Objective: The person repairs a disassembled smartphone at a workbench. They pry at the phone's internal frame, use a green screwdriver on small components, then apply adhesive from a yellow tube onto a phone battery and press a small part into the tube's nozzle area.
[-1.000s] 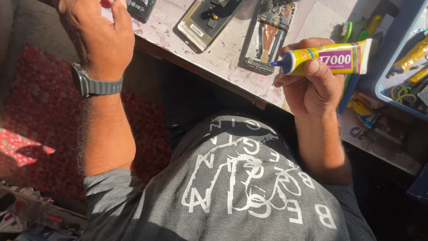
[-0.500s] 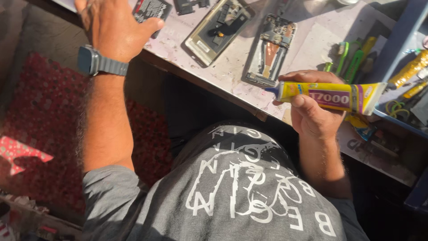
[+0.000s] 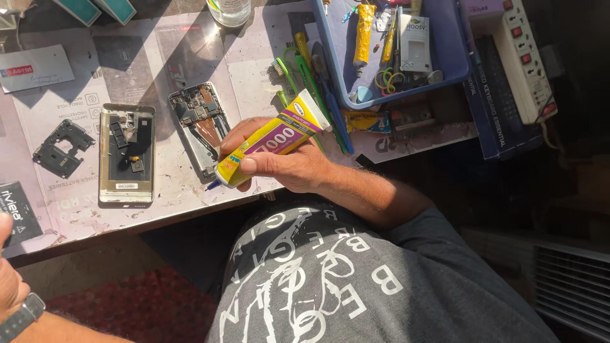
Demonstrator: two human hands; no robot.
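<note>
The right hand [image 3: 289,166] is closed around a yellow glue tube [image 3: 270,141], thumb along the near side and fingers wrapped over the far side. The tube lies slanted in the grip, its blue nozzle [image 3: 213,185] poking out past the thumb toward the person's left and sitting low over the mat [image 3: 76,216] (whether it touches the surface cannot be told), while its flat crimped end sticks up beyond the fingers.

Just past the nozzle lies an opened phone frame [image 3: 198,124] with its circuit board bare. Farther to the left of the hand sits a second phone shell [image 3: 127,154], and beyond that a small black bracket [image 3: 60,147]. Behind the hand, near the tube's crimped end, green and blue tools [image 3: 305,73] lie fanned against a blue tray [image 3: 394,54] filled with small odds and ends. To the right of the tray rests a white power strip [image 3: 524,57].

The left hand [image 3: 9,276] shows only at the frame's lower left edge, with a watch [image 3: 19,316] on its wrist, well apart from the tube; how far it is open cannot be told.
</note>
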